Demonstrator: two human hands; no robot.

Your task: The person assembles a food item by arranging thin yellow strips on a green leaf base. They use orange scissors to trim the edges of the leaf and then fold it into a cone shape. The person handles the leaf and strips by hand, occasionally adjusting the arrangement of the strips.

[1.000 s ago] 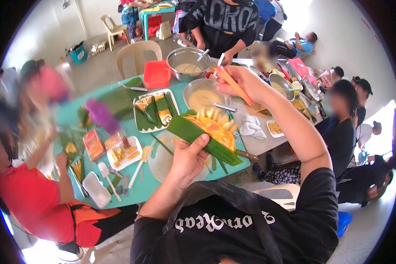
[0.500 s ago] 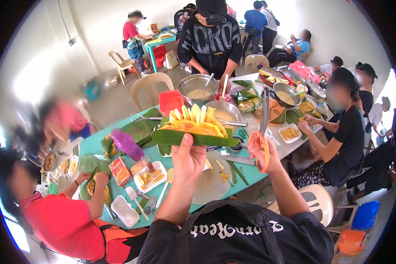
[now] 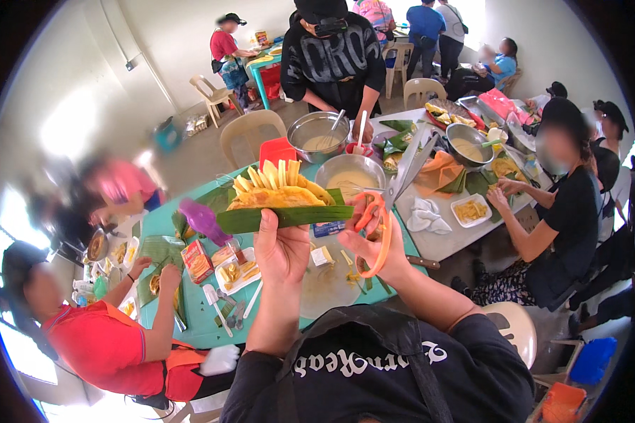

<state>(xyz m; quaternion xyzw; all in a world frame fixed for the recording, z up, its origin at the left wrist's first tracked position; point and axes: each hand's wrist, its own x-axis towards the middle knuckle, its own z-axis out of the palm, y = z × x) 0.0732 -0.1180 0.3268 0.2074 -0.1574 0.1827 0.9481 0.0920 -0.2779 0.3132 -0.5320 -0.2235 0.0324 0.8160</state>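
My left hand (image 3: 281, 248) grips a strip of green banana leaf (image 3: 289, 217) from below, thumb on the near side. On the leaf rests a folded yellow pancake (image 3: 279, 198), with pale yellow sticks (image 3: 269, 175) standing up out of its fold. Closed round the orange handles of a pair of scissors (image 3: 400, 185) is my right hand (image 3: 381, 247). The scissor blades stand apart and point up and away, to the right of the leaf. My right fingers are close to the leaf's right end.
Beyond my hands are a metal bowl of pale batter (image 3: 349, 176), a larger bowl with a whisk (image 3: 317, 134) and a red container (image 3: 276, 150). A purple bottle (image 3: 203, 220), a foam tray (image 3: 237, 271) and a knife (image 3: 423, 262) lie nearby. People work on both sides and across.
My right hand has come left and lower, nearer the leaf, and the scissor blades have spread apart. The leaf with the pancake sits further left in view.
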